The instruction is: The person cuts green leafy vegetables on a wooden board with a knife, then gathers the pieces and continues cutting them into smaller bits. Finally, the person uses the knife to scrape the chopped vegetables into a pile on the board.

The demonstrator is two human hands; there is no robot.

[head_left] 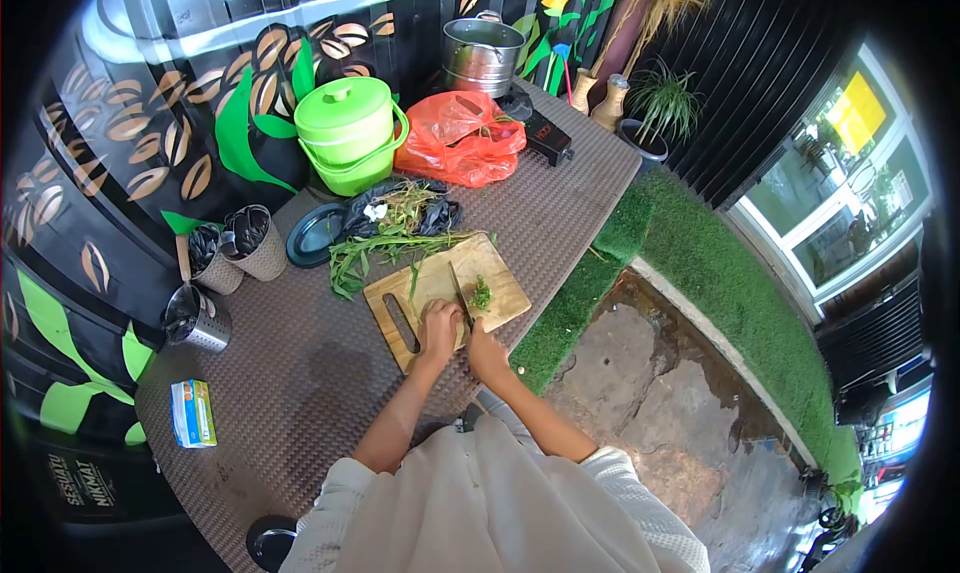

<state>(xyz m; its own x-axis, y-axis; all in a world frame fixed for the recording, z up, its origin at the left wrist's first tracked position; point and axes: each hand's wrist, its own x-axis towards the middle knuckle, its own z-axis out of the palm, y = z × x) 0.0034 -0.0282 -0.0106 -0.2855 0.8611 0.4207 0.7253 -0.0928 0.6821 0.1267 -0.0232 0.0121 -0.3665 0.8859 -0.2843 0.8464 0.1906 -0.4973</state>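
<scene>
Our right hand [487, 353] grips a narrow metal knife [457, 281] over a tan wooden board [508, 298], near chopped green leaves [481, 294]. Our left hand [439, 329] curls; we cannot tell around what.

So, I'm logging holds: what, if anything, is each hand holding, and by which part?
The right hand holds the kitchen knife by its handle. The left hand is over the wooden cutting board; whether it holds anything is hidden.

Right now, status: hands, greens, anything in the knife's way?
Right hand grips knife; left hand over cutting board, anything beneath hidden. Chopped greens right of knife. Long stalks at board's far edge, clear of knife.
</scene>
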